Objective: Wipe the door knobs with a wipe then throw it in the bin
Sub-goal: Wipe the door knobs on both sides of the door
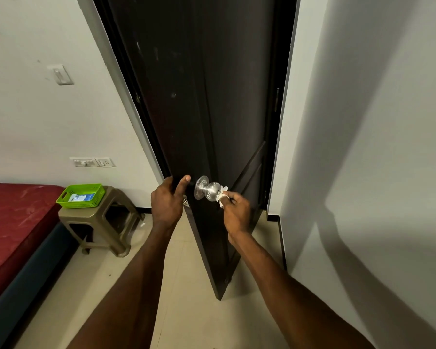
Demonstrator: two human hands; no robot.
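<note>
A dark brown door (212, 102) stands half open with its edge toward me. On its right face sits a silver round knob (210, 190) on a round plate. My right hand (235, 212) pinches a crumpled white wipe (222, 196) and presses it against the knob's right side. My left hand (168, 202) grips the door's edge just left of the knob, thumb on the near face. A bit of metal shows behind the left hand on the door's other face. No bin is in view.
A brown plastic stool (103, 222) stands left of the door and carries a green basket (82, 196) with a blue-and-white pack inside. A red mattress (13, 222) lies at the far left. White walls flank the doorway; the right wall (363, 147) is close.
</note>
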